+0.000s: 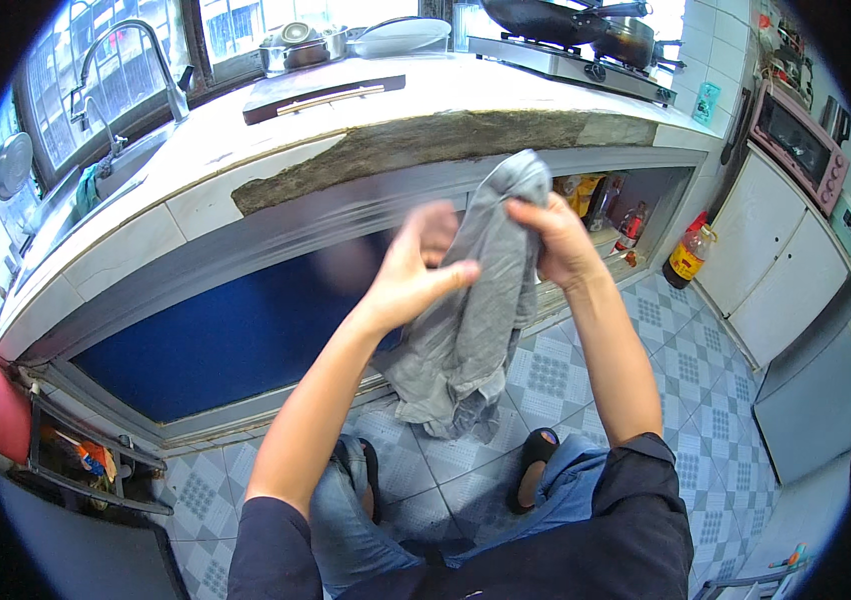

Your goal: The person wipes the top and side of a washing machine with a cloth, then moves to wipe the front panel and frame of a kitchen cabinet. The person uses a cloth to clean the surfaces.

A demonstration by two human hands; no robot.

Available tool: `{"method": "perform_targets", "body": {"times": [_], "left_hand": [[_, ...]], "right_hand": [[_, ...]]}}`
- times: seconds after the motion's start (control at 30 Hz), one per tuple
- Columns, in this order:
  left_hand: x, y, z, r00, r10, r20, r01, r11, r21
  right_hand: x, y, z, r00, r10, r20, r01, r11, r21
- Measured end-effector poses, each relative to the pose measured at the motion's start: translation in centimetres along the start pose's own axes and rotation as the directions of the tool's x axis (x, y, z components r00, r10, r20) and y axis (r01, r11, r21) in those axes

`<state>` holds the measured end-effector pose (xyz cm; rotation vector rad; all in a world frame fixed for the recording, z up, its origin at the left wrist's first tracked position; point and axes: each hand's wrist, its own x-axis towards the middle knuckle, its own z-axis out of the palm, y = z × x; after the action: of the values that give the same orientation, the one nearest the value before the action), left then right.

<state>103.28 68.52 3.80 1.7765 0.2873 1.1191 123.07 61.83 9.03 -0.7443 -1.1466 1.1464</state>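
Observation:
A grey piece of cloth, perhaps a garment (pixel 470 330), hangs in loose folds in front of me, above the tiled floor. My right hand (pixel 562 236) pinches it near its top, with the thumb on the near side. A bunched end of the fabric rises above that grip. At the cloth's left edge is my left hand (pixel 425 266), its thumb and fingers spread apart. The thumb tip overlaps the fabric; the fingers are slightly blurred, and no firm hold shows there.
A tiled counter (pixel 440 94) with a broken front edge carries a dark board (pixel 320 96), chopsticks and a gas stove (pixel 575 67). A sink tap (pixel 133 30) stands left. An oil bottle (pixel 688 255) is on the floor beside a white cabinet (pixel 770 247).

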Motion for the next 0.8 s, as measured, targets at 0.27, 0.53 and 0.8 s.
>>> {"method": "perform_targets", "body": {"times": [0.27, 0.53, 0.8], "left_hand": [[-4.7, -8.3, -4.0, 0.884, -0.437, 0.164, 0.331, 0.835, 0.440], [-0.9, -3.0, -6.2, 0.920, -0.383, -0.087, 0.387, 0.921, 0.037], [0.6, -1.0, -6.2, 0.968, -0.195, -0.155, 0.229, 0.940, 0.252]], "right_hand": [[-1.6, -6.4, -9.5, 0.832, -0.358, -0.424, 0.287, 0.932, -0.223], [-5.7, -3.4, -21.6, 0.642, -0.412, -0.646, 0.103, 0.882, -0.460], [-7.6, -1.4, -27.5, 0.588, -0.415, -0.694, -0.018, 0.852, -0.524]]}}
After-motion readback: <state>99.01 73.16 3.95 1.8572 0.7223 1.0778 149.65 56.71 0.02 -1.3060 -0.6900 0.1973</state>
